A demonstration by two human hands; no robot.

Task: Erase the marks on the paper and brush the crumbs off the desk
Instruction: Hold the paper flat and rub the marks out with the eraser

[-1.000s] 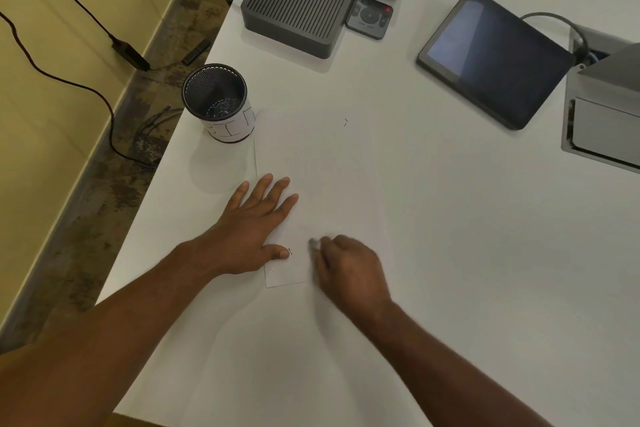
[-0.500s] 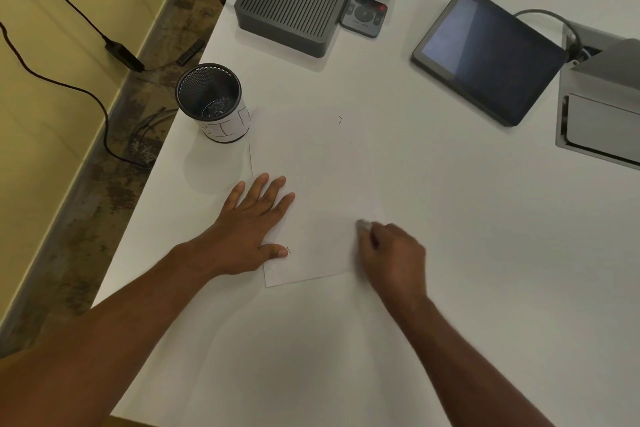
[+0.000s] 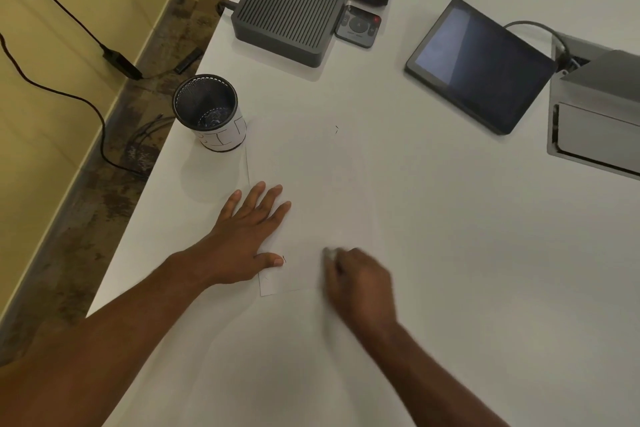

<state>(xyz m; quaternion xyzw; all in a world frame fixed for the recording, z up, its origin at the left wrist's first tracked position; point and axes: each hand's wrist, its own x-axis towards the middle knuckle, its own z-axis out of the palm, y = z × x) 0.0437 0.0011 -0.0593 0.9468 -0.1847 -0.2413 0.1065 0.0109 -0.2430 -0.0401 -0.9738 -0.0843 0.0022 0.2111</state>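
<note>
Mid-erasing, by the look of it. Left hand point(image 3: 242, 236) laid flat, fingers straight and spread, pressing the near left part of the paper point(image 3: 311, 191) onto the white worktop point(image 3: 467, 253). Right hand point(image 3: 360, 279) curled, grip clenched on a small pale eraser point(image 3: 329, 253) that peeks out beyond the fingertips; blurred, so probably rubbing on the near part of the sheet.

Left of the grip, just off the left thumb tip: one short dark mark point(image 3: 284, 259), not yet erased. Far beyond the grip, near the sheet's far edge: another small mark point(image 3: 336, 129), also untouched. Around the grip itself the paper reads plain, though faint pencil would be too small to tell. No crumbs visible anywhere, possibly just too fine for this view; brushing judged not yet begun, since one hand pins the sheet and the other holds the eraser.

Beyond and left of the grip: mesh pen cup point(image 3: 207, 111), just touching the sheet's far left corner. Well beyond: ribbed grey box point(image 3: 291, 10) and dark tablet point(image 3: 481, 62).

Left to do, as a judgement: both visible marks, then the sweep of the worktop.
</note>
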